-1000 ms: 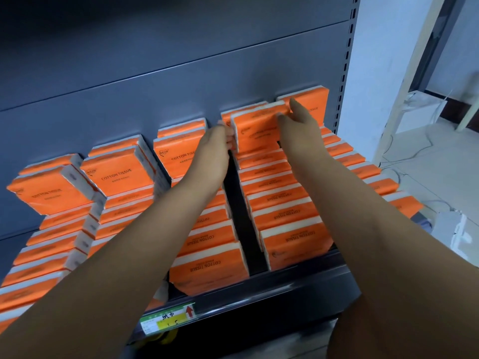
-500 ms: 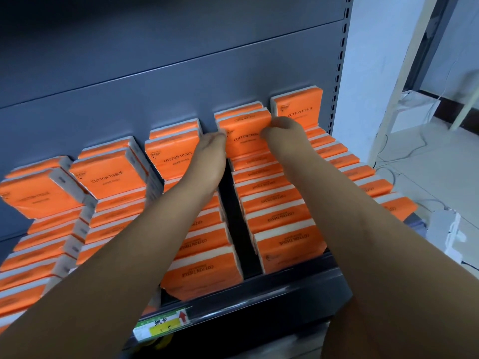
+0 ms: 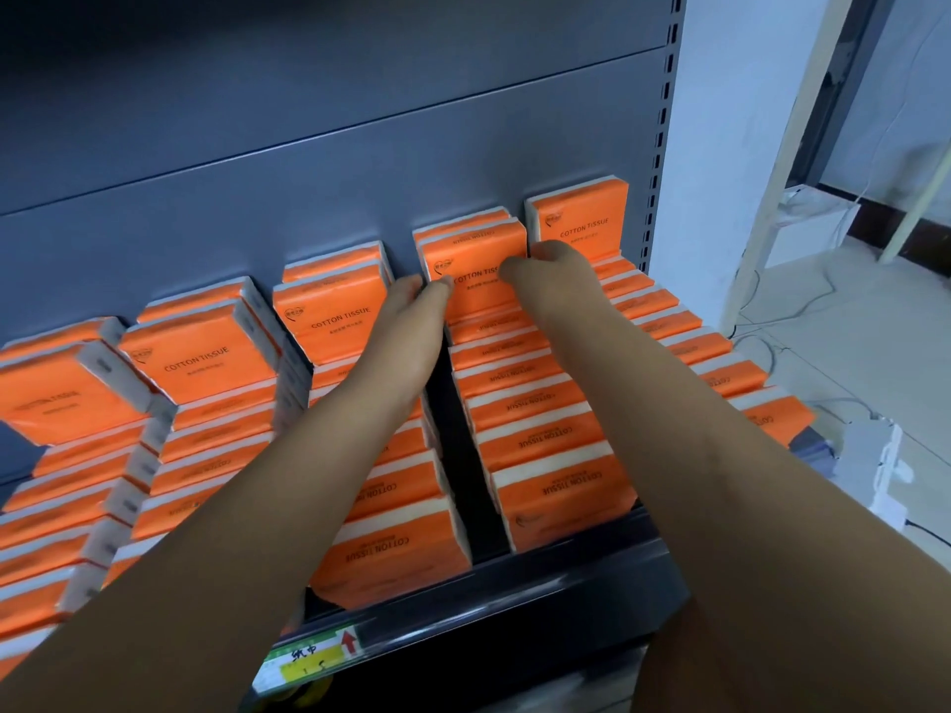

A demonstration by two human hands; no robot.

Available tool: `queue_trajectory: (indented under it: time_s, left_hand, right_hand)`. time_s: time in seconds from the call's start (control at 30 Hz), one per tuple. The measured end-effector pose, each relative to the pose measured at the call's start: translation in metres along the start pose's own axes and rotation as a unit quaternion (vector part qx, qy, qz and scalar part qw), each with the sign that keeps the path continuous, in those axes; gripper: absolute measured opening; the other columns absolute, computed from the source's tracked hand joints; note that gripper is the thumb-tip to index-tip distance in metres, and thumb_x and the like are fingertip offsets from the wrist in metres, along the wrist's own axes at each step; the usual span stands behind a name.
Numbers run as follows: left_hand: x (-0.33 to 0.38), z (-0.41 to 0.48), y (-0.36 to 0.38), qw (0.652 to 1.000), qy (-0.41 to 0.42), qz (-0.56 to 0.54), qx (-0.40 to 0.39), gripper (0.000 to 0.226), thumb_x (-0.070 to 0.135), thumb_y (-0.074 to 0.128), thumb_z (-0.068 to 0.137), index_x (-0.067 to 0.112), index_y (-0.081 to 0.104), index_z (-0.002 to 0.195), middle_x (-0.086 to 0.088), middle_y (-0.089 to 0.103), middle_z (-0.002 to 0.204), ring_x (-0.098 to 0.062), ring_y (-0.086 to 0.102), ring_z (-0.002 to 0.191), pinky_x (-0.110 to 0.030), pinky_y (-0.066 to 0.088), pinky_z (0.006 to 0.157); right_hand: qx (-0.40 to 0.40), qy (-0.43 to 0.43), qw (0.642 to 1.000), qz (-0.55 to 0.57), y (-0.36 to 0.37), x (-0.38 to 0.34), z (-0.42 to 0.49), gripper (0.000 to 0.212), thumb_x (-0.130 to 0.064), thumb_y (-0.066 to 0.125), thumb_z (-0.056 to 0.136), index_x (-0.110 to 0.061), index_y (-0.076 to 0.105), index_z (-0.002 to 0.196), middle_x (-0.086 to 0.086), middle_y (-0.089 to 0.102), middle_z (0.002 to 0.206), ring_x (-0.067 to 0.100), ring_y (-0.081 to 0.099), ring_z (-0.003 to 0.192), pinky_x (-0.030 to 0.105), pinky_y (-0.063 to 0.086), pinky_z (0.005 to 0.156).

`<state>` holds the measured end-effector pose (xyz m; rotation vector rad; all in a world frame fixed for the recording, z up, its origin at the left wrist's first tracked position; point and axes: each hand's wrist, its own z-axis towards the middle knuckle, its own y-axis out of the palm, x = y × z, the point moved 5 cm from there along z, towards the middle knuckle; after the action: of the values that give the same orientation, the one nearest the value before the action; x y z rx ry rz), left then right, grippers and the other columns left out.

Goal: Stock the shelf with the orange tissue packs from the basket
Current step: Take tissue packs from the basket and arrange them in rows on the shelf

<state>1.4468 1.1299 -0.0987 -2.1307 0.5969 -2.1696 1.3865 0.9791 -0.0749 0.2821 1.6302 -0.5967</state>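
**Both hands on the rear pack**

An orange plastic-wrapped rectangular tissue pack [image 3: 471, 259] stands upright at the back of the second row from the right on the dark grey metal shelf [image 3: 540, 604], close to the back panel. The left hand [image 3: 411, 321] touches its lower left edge with nearly straight fingers. The right hand [image 3: 553, 277] curls its fingers around the right edge. Rows of matching orange packs [image 3: 535, 445] fill the shelf.
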Motion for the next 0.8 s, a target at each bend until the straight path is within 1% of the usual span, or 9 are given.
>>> queue_trajectory:
  time_s: [0.07,0.13,0.2,0.27,0.37,0.43,0.53,0.6,0.8]
  left_hand:
    - [0.0,-0.002,-0.002,1.0,0.011,0.012,0.017,0.011,0.041,0.051,0.106,0.034,0.06,0.109,0.017,0.061,0.101,0.001,0.059,0.094,-0.022,0.042,0.075]
    - [0.004,-0.006,-0.001,0.998,0.037,0.026,0.032,0.025,0.039,0.052,0.105,0.025,0.061,0.125,0.012,0.064,0.1,0.001,0.058,0.086,-0.02,0.043,0.071]
    - [0.01,-0.013,0.001,0.994,0.069,0.077,0.031,0.032,0.034,0.053,0.105,0.02,0.058,0.134,0.008,0.065,0.104,0.002,0.056,0.079,-0.016,0.042,0.067]
    - [0.017,-0.022,0.001,0.977,0.12,0.178,0.014,0.043,0.031,0.052,0.106,0.02,0.049,0.147,0.003,0.063,0.13,-0.001,0.059,0.095,-0.016,0.042,0.079]
    - [0.025,-0.041,-0.005,0.885,0.264,0.383,0.018,0.054,0.019,0.053,0.103,0.01,0.039,0.154,-0.009,0.046,0.156,-0.025,0.046,0.139,-0.032,0.038,0.112]
    - [0.025,-0.053,-0.013,0.842,0.303,0.445,0.028,0.056,0.015,0.054,0.099,0.005,0.041,0.152,-0.014,0.042,0.159,-0.033,0.039,0.146,-0.042,0.033,0.12]
    - [0.017,-0.066,-0.034,0.825,0.279,0.488,0.058,0.058,0.031,0.048,0.1,0.004,0.043,0.15,-0.018,0.043,0.158,-0.035,0.037,0.148,-0.043,0.027,0.124]
    - [0.01,-0.075,-0.053,0.812,0.26,0.517,0.08,0.07,0.048,0.037,0.097,0.005,0.041,0.152,-0.018,0.042,0.159,-0.037,0.036,0.148,-0.047,0.027,0.124]
    - [-0.014,-0.122,-0.131,0.79,0.212,0.562,0.121,0.082,0.063,0.029,0.098,0.007,0.037,0.157,-0.017,0.037,0.163,-0.037,0.033,0.152,-0.055,0.028,0.123]
  right_hand:
    - [0.009,-0.003,1.0,-0.015,-0.001,-0.001,-0.001,0.027,-0.026,0.054,0.092,-0.013,0.06,0.115,0.001,0.063,0.093,0.024,0.064,0.09,0.038,0.053,0.079]
    - [0.017,-0.016,0.999,-0.044,-0.003,-0.003,-0.004,0.035,-0.027,0.053,0.094,-0.013,0.057,0.127,0.0,0.064,0.098,0.022,0.064,0.094,0.04,0.055,0.084]
    - [0.031,-0.046,0.995,-0.08,-0.003,-0.004,-0.007,0.024,-0.027,0.053,0.095,-0.017,0.056,0.116,-0.001,0.062,0.092,0.018,0.063,0.084,0.036,0.054,0.074]
    - [0.054,-0.07,0.988,-0.129,-0.002,-0.005,-0.013,0.019,-0.031,0.054,0.093,-0.014,0.053,0.102,0.0,0.059,0.088,0.021,0.06,0.08,0.037,0.049,0.065]
    - [0.073,-0.097,0.962,-0.244,0.007,0.0,-0.022,0.046,-0.043,0.051,0.094,-0.009,0.056,0.124,0.008,0.062,0.121,0.033,0.058,0.114,0.049,0.046,0.1]
    - [0.069,-0.131,0.942,-0.301,0.016,0.001,-0.032,0.064,-0.048,0.048,0.097,-0.006,0.045,0.144,0.013,0.053,0.144,0.035,0.047,0.136,0.053,0.037,0.114]
    - [0.057,-0.187,0.919,-0.341,0.029,-0.002,-0.051,0.072,-0.049,0.043,0.1,-0.005,0.032,0.155,0.013,0.042,0.157,0.033,0.033,0.148,0.049,0.03,0.121]
    - [0.041,-0.22,0.905,-0.362,0.04,-0.005,-0.063,0.072,-0.048,0.044,0.103,-0.005,0.028,0.159,0.013,0.037,0.16,0.031,0.029,0.151,0.043,0.025,0.122]
    - [-0.014,-0.339,0.884,-0.321,0.09,-0.018,-0.105,0.066,-0.045,0.045,0.101,-0.004,0.043,0.152,0.015,0.05,0.152,0.033,0.04,0.145,0.044,0.035,0.119]
